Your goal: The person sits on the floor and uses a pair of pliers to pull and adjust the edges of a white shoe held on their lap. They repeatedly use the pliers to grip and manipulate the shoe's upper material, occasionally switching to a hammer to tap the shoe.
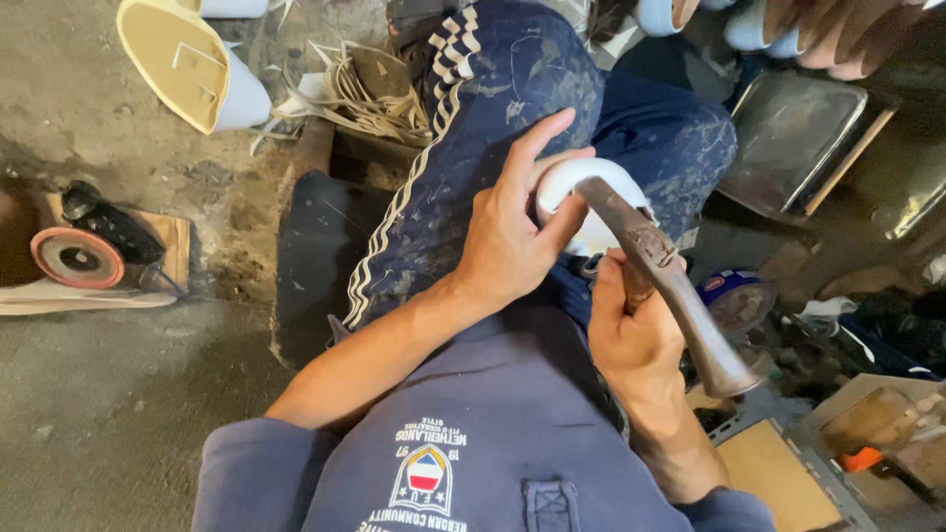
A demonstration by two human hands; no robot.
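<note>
I sit with my knees up, in dark blue trousers with a cream side stripe. My left hand (514,229) wraps over a white rounded shoe piece (581,187) held against my lap, thumb and fingers clamped on its curved end. My right hand (631,335) grips a rusty metal hand tool (662,271) with long handles. The tool's head rests on the white piece near my left fingers. Its handles point down and right, past my wrist.
A cream shoe sole (177,59) lies upper left beside a pile of cream strips (370,94). A grinder with a red disc (84,251) sits on a board at left. A metal tray (788,138) is upper right, a blue tin (734,296) and boxes at right.
</note>
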